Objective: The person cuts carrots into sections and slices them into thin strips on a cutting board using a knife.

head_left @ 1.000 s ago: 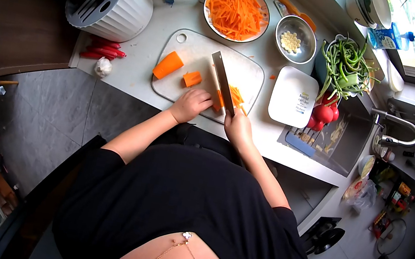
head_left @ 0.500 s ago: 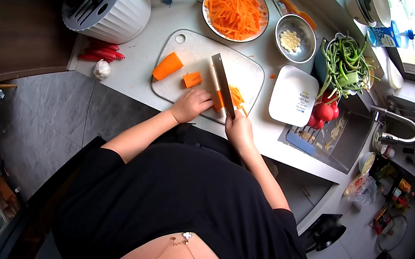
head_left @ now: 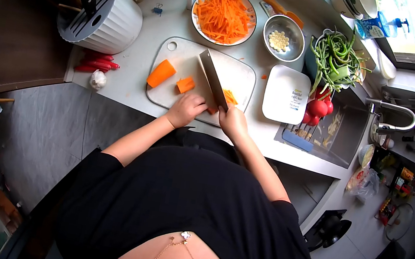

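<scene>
My right hand (head_left: 233,123) is wrapped round the handle of a cleaver (head_left: 214,79), whose broad blade slants up and left over the white cutting board (head_left: 168,100). With curled fingers, my left hand (head_left: 186,110) presses on a piece of carrot (head_left: 213,110) just left of the blade; most of that piece is hidden. Cut carrot strips (head_left: 230,97) lie on the blade's right side. Left of the cleaver are a carrot chunk (head_left: 185,84) and a longer carrot half (head_left: 162,73).
Behind the board stand a plate of shredded carrot (head_left: 224,17) and a steel bowl (head_left: 295,53) with garlic cloves. A white tray (head_left: 285,90) sits to the right, before the sink (head_left: 345,144). Red chillies (head_left: 97,63) and a garlic bulb (head_left: 98,80) lie left, near a knife holder (head_left: 121,22).
The view has shifted slightly, moving the counter items a little left. The cleaver blade now leans closer over the carrot piece beside my left fingers. Both hands keep their holds.
</scene>
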Tool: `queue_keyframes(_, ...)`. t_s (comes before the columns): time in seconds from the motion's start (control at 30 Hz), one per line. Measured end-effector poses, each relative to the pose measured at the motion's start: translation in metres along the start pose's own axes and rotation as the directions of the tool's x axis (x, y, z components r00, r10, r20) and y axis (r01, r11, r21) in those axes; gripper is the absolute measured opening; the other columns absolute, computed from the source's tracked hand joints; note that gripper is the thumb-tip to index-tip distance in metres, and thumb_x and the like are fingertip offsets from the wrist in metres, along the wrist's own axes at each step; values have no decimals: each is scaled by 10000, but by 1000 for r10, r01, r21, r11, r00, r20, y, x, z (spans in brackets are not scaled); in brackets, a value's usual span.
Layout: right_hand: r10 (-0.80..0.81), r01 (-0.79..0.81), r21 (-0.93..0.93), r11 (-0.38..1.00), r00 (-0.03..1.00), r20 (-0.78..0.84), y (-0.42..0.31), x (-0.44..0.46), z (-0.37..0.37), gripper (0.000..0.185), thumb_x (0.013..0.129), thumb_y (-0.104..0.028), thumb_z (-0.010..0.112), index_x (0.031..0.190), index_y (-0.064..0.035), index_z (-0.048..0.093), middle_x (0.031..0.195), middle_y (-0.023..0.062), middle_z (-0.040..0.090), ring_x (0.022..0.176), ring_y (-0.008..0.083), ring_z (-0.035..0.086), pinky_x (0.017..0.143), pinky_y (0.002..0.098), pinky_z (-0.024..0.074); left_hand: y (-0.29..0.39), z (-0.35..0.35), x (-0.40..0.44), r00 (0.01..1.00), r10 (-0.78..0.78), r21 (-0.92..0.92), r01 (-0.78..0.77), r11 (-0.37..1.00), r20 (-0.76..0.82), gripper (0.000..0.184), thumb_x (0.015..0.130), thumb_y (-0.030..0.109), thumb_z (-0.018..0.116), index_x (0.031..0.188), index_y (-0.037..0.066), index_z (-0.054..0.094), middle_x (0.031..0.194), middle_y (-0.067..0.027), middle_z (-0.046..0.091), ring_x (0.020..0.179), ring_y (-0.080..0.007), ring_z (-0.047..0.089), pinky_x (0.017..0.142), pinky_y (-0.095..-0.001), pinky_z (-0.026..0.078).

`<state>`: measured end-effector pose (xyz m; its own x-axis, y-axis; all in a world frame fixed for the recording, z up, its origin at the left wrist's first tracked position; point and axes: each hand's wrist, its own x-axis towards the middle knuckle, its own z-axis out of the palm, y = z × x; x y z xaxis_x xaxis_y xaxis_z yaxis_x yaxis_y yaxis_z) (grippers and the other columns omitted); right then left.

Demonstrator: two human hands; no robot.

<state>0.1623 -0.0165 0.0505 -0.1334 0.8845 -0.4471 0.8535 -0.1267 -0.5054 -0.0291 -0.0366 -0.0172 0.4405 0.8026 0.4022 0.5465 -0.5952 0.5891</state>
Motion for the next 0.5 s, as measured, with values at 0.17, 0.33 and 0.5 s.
queue_keyframes(0.17, 35, -20, 97, 995, 987, -159, 8, -7, -35, 279, 894, -222, 547, 949, 42, 620, 843, 295, 619, 831, 449, 607, 740, 474, 479, 1, -9, 3, 993, -79, -71, 86, 994, 87, 165, 780, 65, 591, 928, 73, 663, 930, -72, 615, 871, -280, 581, 759, -378, 470)
queue_keyframes(0.33, -14, 28, 91, 995, 988, -155, 16, -18, -39, 249, 883, -207, 546, 862, 33, 613, 751, 275, 618, 739, 447, 606, 695, 509, 480, -4, -15, 20, 973, -115, -87, 135, 987, 199, 155, 787, 57, 584, 914, 63, 671, 909, -89, 621, 859, -283, 587, 752, -368, 480)
queue_keyframes(0.5, -39, 40, 58, 998, 999, -13, 13, -33, -11, 252, 878, -232, 542, 854, 11, 603, 735, 259, 625, 709, 441, 611, 692, 510, 487, -2, -19, 14, 957, -165, -54, 183, 982, 239, 155, 779, 53, 589, 913, 54, 667, 910, -98, 616, 885, -294, 590, 768, -376, 490)
